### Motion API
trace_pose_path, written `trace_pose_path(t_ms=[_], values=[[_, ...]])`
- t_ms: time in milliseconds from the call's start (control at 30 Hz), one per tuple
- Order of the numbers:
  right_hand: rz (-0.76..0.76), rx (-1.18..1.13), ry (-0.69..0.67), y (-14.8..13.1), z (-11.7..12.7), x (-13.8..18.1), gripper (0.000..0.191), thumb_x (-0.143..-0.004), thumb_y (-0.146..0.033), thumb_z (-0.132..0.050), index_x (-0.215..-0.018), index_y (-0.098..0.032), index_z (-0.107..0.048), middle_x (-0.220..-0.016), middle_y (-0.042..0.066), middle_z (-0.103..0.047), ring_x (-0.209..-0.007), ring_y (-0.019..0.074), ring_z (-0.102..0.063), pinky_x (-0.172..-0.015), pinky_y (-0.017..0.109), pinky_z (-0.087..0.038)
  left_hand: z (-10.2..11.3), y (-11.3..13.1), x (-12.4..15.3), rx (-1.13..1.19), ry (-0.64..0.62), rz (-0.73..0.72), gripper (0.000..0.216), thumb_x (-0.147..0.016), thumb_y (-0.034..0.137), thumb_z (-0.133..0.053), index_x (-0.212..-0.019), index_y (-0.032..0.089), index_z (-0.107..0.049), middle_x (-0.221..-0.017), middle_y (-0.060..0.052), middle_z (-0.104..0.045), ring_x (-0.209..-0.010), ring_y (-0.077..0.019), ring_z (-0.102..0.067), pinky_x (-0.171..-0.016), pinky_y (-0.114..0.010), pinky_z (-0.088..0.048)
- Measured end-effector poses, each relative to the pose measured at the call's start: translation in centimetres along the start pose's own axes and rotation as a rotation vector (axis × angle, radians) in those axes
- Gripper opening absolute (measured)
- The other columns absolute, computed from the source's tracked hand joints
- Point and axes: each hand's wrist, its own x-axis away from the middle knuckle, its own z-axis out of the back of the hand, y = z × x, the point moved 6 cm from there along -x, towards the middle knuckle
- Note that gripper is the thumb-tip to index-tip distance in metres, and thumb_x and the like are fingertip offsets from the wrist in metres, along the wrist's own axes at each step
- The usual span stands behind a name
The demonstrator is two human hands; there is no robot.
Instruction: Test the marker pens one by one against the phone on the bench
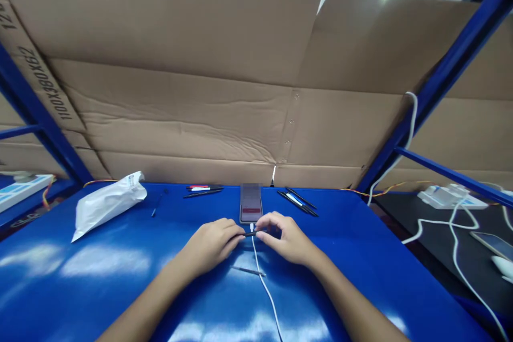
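My left hand (210, 243) and my right hand (284, 238) meet over the blue table (80, 272), both pinching a short black stylus (250, 233) from either end. Just beyond my fingers lies a smartphone (250, 208), with a white charging cable (258, 278) running from its lower end towards me. A thin dark stylus (247, 271) lies under my wrists. Two small bundles of black pens (204, 191) (297, 201) flank the phone, and a lone black stylus (158, 204) lies to the left.
A crumpled white plastic bag (107, 206) lies at the table's left. Blue shelf uprights (452, 85) and large cardboard sheets (180, 112) stand behind. On a dark surface to the right are a white power strip (452, 196), white cables and another phone (492, 246).
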Motion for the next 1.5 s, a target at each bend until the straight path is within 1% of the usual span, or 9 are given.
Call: trace_pose_path(t_ms=[67,167,300,533,867,1100,1267,1400,1500], values=[[-0.014,0.037,0.109,0.4,1.6,-0.3,0.016,-0.097,-0.035,-0.063,-0.105,-0.024,-0.072,-0.103,0.004,-0.075,-0.094,0.0218,-0.066,-0.083,0.033,-0.049,-0.2,-0.2,0.1,-0.013,-0.053,-0.004,0.026,-0.107,0.030,-0.049,-0.111,0.024,-0.074,-0.104,-0.004,-0.074,-0.095,-0.0218,-0.071,-0.080,-0.028,-0.051],[-0.052,0.054,0.284,1.3,4.4,-0.5,0.022,-0.099,-0.037,-0.058,-0.090,-0.021,-0.070,-0.090,0.004,-0.073,-0.085,0.0212,-0.065,-0.080,0.034,-0.049,-0.5,-0.4,0.2,-0.033,-0.103,0.002,0.025,-0.105,0.031,-0.051,-0.105,0.025,-0.075,-0.100,-0.003,-0.072,-0.088,-0.0204,-0.071,-0.073,-0.026,-0.048],[-0.073,0.089,0.334,2.0,5.8,-0.6,0.021,-0.096,-0.036,-0.059,-0.086,-0.021,-0.069,-0.085,0.004,-0.073,-0.081,0.0211,-0.064,-0.076,0.033,-0.049,-0.4,-0.5,0.3,-0.034,-0.107,0.025,0.021,-0.104,0.033,-0.055,-0.110,0.027,-0.074,-0.103,-0.002,-0.072,-0.091,-0.0212,-0.071,-0.072,-0.027,-0.047],[-0.024,0.163,0.160,0.8,3.6,-0.6,0.019,-0.098,-0.030,-0.059,-0.085,-0.022,-0.070,-0.090,0.004,-0.076,-0.083,0.0214,-0.064,-0.077,0.034,-0.047,0.3,-1.2,0.2,-0.047,-0.072,0.093,0.020,-0.103,0.033,-0.054,-0.104,0.027,-0.073,-0.104,-0.002,-0.073,-0.096,-0.0211,-0.071,-0.075,-0.026,-0.047],[-0.005,0.189,0.142,0.3,3.2,-0.3,0.020,-0.100,-0.029,-0.057,-0.087,-0.023,-0.071,-0.091,0.004,-0.076,-0.085,0.0221,-0.063,-0.077,0.035,-0.048,0.3,-3.6,0.3,-0.080,0.010,0.261,0.022,-0.100,0.032,-0.059,-0.114,0.027,-0.074,-0.109,-0.004,-0.073,-0.102,-0.0231,-0.070,-0.079,-0.027,-0.050],[0.021,0.186,0.115,-0.2,2.1,-0.2,0.022,-0.101,-0.031,-0.056,-0.090,-0.023,-0.072,-0.092,0.004,-0.076,-0.085,0.0222,-0.063,-0.079,0.036,-0.048,-1.0,-3.3,-0.9,-0.089,-0.025,0.227,0.025,-0.101,0.031,-0.056,-0.109,0.028,-0.079,-0.103,-0.004,-0.073,-0.096,-0.0209,-0.069,-0.075,-0.025,-0.050],[0.011,0.194,0.103,-0.2,2.0,-0.2,0.020,-0.101,-0.029,-0.057,-0.089,-0.023,-0.071,-0.091,0.003,-0.075,-0.086,0.0217,-0.063,-0.079,0.035,-0.047,-1.3,-2.9,-1.3,-0.176,-0.012,0.185,0.025,-0.101,0.026,-0.053,-0.102,0.022,-0.078,-0.100,-0.008,-0.073,-0.096,-0.0234,-0.067,-0.076,-0.027,-0.051],[-0.033,0.117,0.097,-0.1,1.2,-0.2,0.014,-0.099,-0.030,-0.059,-0.097,-0.023,-0.072,-0.090,0.003,-0.075,-0.082,0.0207,-0.065,-0.076,0.033,-0.049,-0.2,-2.1,-1.1,0.038,0.091,0.189,0.025,-0.103,0.030,-0.052,-0.100,0.022,-0.075,-0.101,-0.006,-0.073,-0.093,-0.0215,-0.068,-0.080,-0.028,-0.050],[-0.068,-0.094,0.115,-0.2,-0.1,-0.1,0.020,-0.096,-0.032,-0.064,-0.113,-0.023,-0.069,-0.094,0.003,-0.077,-0.079,0.0191,-0.068,-0.073,0.031,-0.052,0.6,-1.1,-0.9,0.268,0.182,0.205,0.028,-0.103,0.037,-0.051,-0.100,0.022,-0.075,-0.096,-0.004,-0.075,-0.081,-0.0185,-0.066,-0.074,-0.027,-0.048]])
